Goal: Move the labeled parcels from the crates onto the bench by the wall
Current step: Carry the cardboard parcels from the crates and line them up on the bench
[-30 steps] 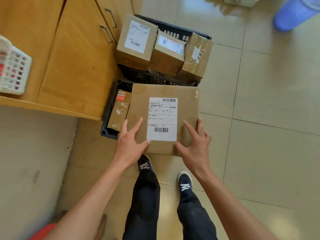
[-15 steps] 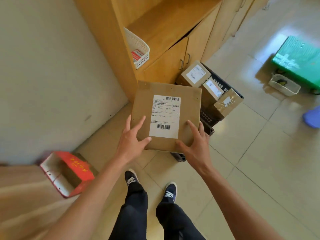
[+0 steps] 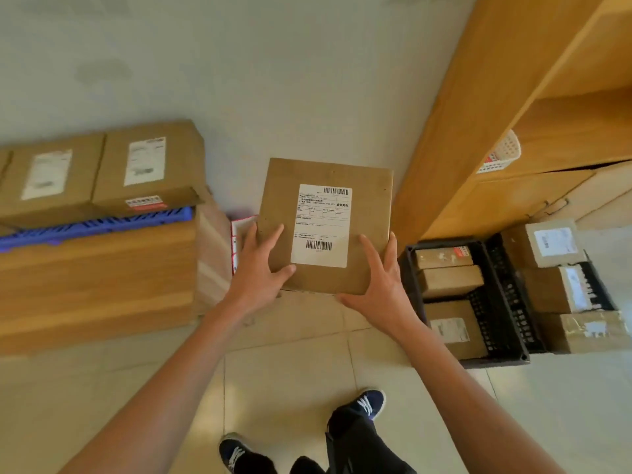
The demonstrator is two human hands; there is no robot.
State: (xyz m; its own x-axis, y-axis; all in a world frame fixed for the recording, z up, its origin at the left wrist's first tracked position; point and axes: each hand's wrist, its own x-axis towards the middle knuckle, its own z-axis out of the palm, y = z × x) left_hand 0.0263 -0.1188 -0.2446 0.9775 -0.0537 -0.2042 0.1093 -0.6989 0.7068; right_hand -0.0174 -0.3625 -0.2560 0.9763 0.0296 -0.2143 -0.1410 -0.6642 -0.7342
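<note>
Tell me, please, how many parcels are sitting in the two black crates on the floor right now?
6. Near crate: three, at the wall end, the middle and the near end. Far crate: three in a row. Others may lie hidden underneath.

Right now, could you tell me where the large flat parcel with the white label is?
In the head view's centre, the flat parcel is held off the floor by the left hand and right hand, between the wooden bench and black crates.
</note>
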